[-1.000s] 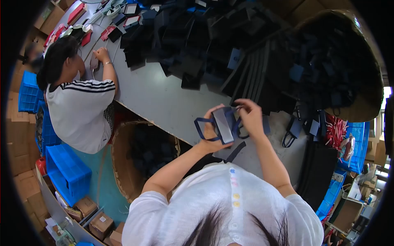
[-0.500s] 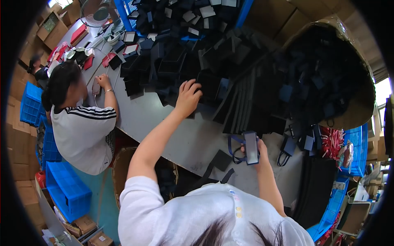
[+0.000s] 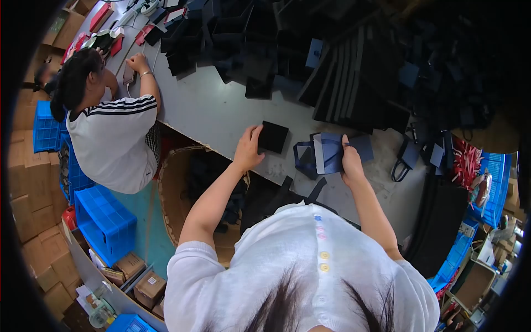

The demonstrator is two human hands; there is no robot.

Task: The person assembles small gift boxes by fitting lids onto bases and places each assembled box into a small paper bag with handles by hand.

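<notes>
My left hand [image 3: 249,149] has its fingers at the left edge of a small black box [image 3: 274,137], held low over the table. My right hand [image 3: 352,161] grips a small navy gift bag [image 3: 330,153] with ribbon handles looping out to the left. The bag lies tilted, a pale strip showing along its near side. Just beyond my right hand is a flat navy piece [image 3: 363,147]; whether it joins the bag I cannot tell. Dark straps [image 3: 315,191] lie at the table edge near my body.
Black boxes [image 3: 232,27] are heaped at the back of the grey table [image 3: 193,105], beside a row of black sheets [image 3: 345,72]. More navy bags [image 3: 407,153] lie to the right. A co-worker [image 3: 119,138] sits at the left. A large carton [image 3: 171,182] stands below the edge.
My left hand has come back from the pile toward me with a black box. My right hand has turned the gift bag and raised it slightly. The view has tilted downward.
</notes>
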